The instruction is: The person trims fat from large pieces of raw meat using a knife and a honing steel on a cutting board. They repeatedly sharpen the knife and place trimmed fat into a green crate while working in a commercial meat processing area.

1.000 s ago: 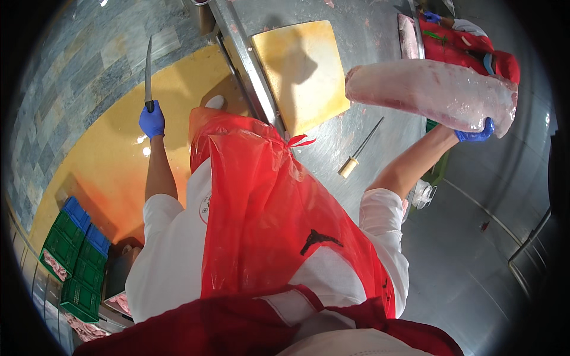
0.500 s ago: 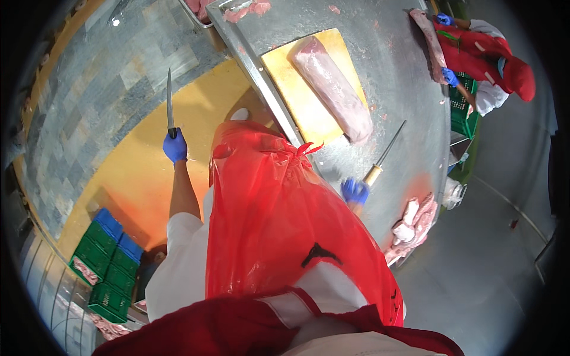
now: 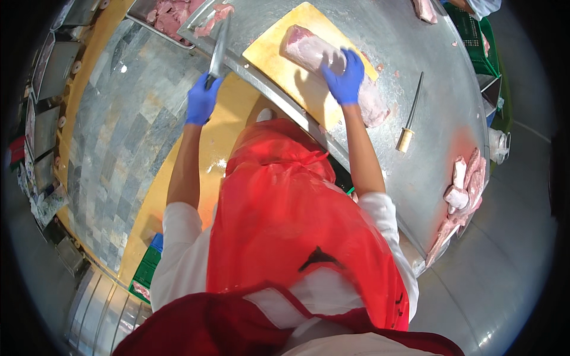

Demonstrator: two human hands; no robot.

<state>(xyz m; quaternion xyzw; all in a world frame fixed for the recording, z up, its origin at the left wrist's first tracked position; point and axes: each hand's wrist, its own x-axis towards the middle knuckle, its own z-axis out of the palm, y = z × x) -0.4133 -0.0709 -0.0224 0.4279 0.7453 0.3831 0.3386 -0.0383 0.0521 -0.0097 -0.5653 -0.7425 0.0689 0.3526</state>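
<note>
My left hand, in a blue glove, is closed on the black handle of a knife, its blade pointing up in the view over the table's edge. My right hand, also gloved, lies on a long pale meat loin with its fingers spread. The loin rests diagonally on a yellow cutting board on the steel table. Right of the board lies a sharpening steel with a pale handle.
A tray of meat pieces stands at the table's upper left. Trimmings lie along its right edge. A co-worker's sleeve and green crates are at the upper right. More crates stand low on the left.
The loin, earlier raised in my right hand, now lies on the board. That hand has moved from beside the steel onto the loin. My knife hand has moved rightward and upward toward the board.
</note>
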